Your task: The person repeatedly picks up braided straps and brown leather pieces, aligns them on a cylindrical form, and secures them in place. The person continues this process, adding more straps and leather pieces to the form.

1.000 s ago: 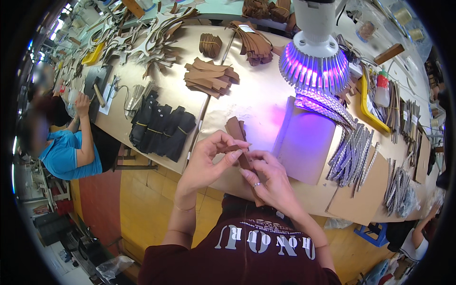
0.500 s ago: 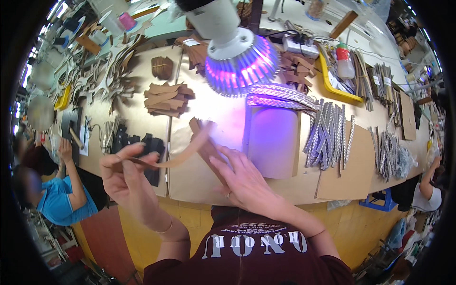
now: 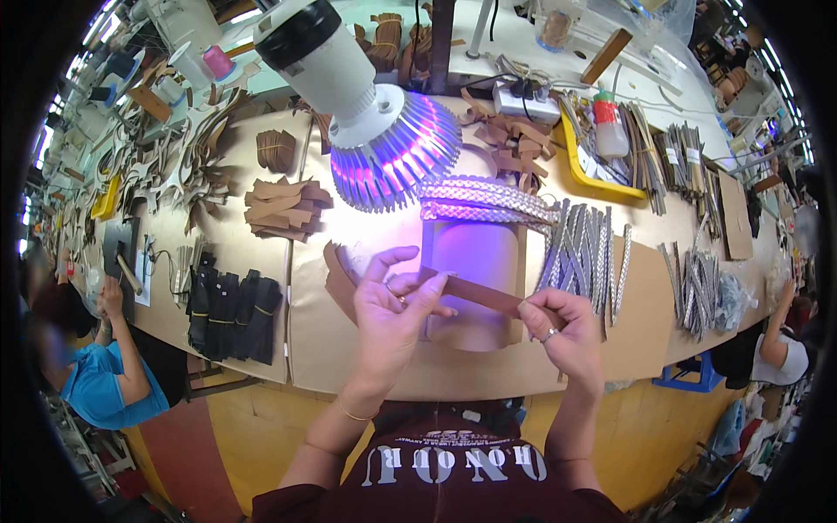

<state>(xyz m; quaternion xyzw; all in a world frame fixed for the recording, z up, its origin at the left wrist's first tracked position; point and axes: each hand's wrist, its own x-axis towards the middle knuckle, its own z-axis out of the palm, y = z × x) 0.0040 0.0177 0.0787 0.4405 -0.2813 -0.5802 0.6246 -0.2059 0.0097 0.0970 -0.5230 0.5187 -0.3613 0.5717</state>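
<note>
A brown leather strip [image 3: 482, 295] is stretched level between my two hands, above the cardboard-coloured curved sheet under the lamp. My left hand [image 3: 397, 305] pinches its left end between thumb and fingers. The other end is gripped by the thumb and fingers of my right hand [image 3: 562, 327]. Beside my left hand, more brown strips [image 3: 341, 281] lie on the table. Silver braided straps [image 3: 488, 200] rest at the far edge of the curved sheet [image 3: 475, 331], lit purple. Further right lies a pile of grey and silver braided straps [image 3: 582, 253].
A large finned lamp [image 3: 397, 148] hangs low over the work spot. Left are stacked brown pieces [image 3: 286, 207] and black bundles [image 3: 228, 314]. A yellow tray [image 3: 602, 187] and a red-and-white bottle [image 3: 609, 126] stand back right. A co-worker in blue [image 3: 113, 383] sits left.
My left hand has moved right with its strip, and my right hand has left the strips on the table and now holds the other end. The whole view has shifted slightly.
</note>
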